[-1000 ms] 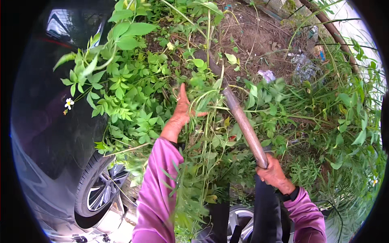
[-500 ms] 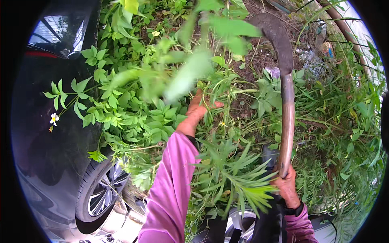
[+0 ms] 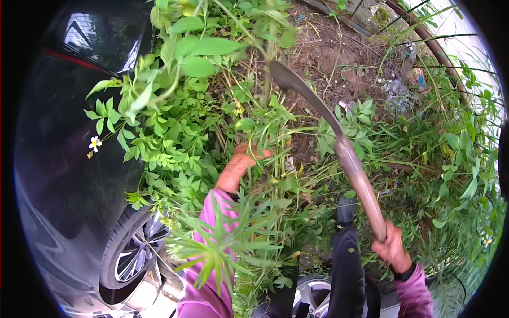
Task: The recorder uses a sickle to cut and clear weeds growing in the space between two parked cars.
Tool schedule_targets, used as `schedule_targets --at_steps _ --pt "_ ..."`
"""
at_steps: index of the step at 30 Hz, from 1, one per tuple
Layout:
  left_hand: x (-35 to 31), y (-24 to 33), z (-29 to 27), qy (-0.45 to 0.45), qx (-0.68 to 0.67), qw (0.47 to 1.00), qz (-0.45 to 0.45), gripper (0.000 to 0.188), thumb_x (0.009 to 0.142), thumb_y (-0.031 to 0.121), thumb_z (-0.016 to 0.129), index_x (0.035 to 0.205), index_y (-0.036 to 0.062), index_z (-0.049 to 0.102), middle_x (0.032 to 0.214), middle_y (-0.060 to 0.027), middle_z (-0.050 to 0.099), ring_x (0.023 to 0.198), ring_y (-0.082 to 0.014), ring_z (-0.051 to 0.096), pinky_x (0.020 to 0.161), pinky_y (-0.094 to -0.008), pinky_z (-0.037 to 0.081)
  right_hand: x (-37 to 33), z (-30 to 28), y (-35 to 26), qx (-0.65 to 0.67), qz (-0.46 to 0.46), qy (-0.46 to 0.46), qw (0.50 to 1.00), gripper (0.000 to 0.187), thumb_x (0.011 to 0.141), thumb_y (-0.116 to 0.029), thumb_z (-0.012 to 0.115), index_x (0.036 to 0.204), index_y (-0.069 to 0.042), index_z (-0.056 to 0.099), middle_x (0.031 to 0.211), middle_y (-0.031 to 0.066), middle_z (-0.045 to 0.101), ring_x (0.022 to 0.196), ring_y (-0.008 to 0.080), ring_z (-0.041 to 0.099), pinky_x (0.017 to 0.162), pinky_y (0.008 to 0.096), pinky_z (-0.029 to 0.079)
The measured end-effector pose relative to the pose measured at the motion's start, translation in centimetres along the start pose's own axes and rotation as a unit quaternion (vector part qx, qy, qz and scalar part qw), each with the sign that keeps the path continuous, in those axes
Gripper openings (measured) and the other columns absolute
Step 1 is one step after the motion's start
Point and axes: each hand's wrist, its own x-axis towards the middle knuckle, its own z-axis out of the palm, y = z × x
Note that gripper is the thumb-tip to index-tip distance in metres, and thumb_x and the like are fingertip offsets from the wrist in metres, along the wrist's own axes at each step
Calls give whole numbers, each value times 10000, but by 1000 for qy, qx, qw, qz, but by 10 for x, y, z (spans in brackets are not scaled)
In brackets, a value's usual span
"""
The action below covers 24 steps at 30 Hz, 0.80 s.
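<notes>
My left hand (image 3: 239,167) reaches into a thick clump of green weeds (image 3: 212,122) and grips a bunch of stems near the middle. My right hand (image 3: 391,248) is closed on the brown wooden handle of a long curved blade (image 3: 323,114). The blade is raised, its dark tip pointing up and left above the weeds. Both arms wear pink sleeves. Leaves cover part of my left forearm.
A dark car (image 3: 69,159) with a spoked wheel (image 3: 130,254) stands close on the left. Bare soil (image 3: 339,58) with litter lies at the top. A rusty curved pipe (image 3: 435,50) runs along the right. A dark leg (image 3: 347,265) and another wheel (image 3: 313,297) are below.
The blade has swung from upright on the right to slanting up-left over the weeds. My left hand has stayed on the stems, which have shifted.
</notes>
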Motion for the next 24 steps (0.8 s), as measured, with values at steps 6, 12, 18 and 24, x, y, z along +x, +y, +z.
schedule_targets --at_steps 6,12,18,24 --pt "13 -24 36 -50 -134 983 117 417 750 341 519 1026 29 528 1029 -91 520 965 -223 486 832 -323 370 122 -10 -29 76 -20 -38 996 246 626 -39 554 843 2 447 516 14 423 380 113 403 359 240 326" --pt "12 -56 48 69 366 922 -108 263 748 220 512 942 44 538 826 -160 590 771 -299 584 670 -362 471 -31 -31 29 94 225 -12 970 299 589 5 505 881 22 442 527 13 420 360 99 414 318 238 337" --pt "3 -50 53 124 390 910 -74 208 734 187 526 879 46 573 826 -166 593 768 -294 588 654 -375 473 -87 -38 25 195 166 76 964 269 563 23 522 827 -9 483 588 9 435 503 72 421 431 228 360" --pt "19 -83 45 183 230 951 -97 222 714 172 545 842 -6 581 832 -175 589 777 -298 584 660 -373 473 86 -19 -27 82 -76 -30 993 218 597 -66 548 794 3 486 571 62 465 510 111 444 467 279 386"
